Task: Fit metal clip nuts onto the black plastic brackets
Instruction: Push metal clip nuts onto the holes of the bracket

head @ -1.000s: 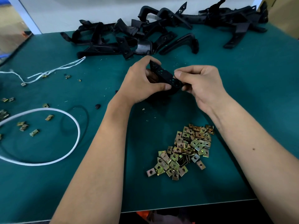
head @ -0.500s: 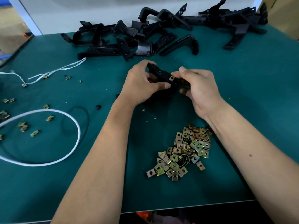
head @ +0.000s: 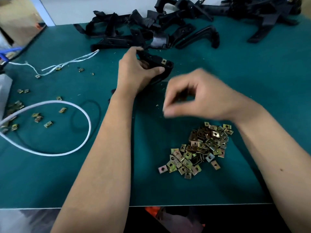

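Observation:
My left hand [head: 136, 71] grips a black plastic bracket [head: 154, 59] just above the green mat. One brass-coloured clip nut [head: 163, 61] sits fitted on the bracket's top face near its right end. My right hand [head: 202, 96] is blurred by motion, off the bracket and above the pile of clip nuts [head: 200, 148]. Its fingers are loosely curled, thumb and forefinger nearly meeting, with nothing visible between them.
A heap of black brackets [head: 151, 29] lies along the back of the green mat [head: 252, 81]. A white cord loop [head: 67, 128], a thin black ring [head: 85, 115], white string [head: 67, 63] and several stray clip nuts [head: 38, 118] lie at the left. The table's front edge runs near my forearms.
My right hand let go of the bracket and swung down towards the clip-nut pile. A clip nut now shows seated on the bracket. My left hand kept hold and shifted slightly left.

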`<action>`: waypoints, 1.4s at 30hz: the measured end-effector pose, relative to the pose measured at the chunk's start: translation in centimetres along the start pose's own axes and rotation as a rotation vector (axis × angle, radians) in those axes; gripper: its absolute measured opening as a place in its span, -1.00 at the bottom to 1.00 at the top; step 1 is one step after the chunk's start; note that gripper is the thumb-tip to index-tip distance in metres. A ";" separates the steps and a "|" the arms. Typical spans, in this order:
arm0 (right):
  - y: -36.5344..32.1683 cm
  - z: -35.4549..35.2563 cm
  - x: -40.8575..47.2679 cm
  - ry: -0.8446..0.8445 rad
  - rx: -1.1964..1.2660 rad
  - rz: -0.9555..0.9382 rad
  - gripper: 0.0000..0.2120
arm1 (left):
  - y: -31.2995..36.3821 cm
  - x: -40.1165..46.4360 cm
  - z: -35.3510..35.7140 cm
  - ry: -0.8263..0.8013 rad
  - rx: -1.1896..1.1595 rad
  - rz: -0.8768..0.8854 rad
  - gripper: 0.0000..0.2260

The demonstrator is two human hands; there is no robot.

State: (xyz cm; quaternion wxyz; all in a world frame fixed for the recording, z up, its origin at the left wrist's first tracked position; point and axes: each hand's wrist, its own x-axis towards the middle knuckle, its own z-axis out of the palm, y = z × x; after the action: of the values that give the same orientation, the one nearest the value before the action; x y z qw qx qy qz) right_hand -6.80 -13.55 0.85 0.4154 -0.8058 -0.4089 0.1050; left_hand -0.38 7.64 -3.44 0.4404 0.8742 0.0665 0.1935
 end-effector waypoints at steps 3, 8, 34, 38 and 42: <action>-1.6 2.8 0.0 -0.491 -0.075 -0.010 -0.79 | -0.4 0.0 -0.2 0.018 -0.028 -0.008 -0.33; -1.7 4.7 0.3 -0.608 -0.174 0.014 -0.80 | -0.4 -0.2 -0.3 -0.015 -0.137 -0.037 -0.39; 5.2 -1.8 0.4 0.804 0.571 0.365 -0.95 | 2.8 -2.7 1.3 -0.563 -0.340 0.146 -0.76; 5.2 -1.4 0.7 0.844 0.535 0.362 -0.94 | 3.1 -2.9 1.7 -0.548 -0.328 0.174 -0.76; 5.0 -1.0 0.9 0.843 0.593 0.362 -0.91 | 3.3 -2.9 1.9 -0.525 -0.298 0.196 -0.78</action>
State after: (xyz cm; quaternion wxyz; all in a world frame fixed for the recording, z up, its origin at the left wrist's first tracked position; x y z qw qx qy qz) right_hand -2.86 -15.00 -2.15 0.7279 -0.6839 -0.0148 -0.0464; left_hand -2.46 3.39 -2.64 0.5450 0.8224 -0.1631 0.0103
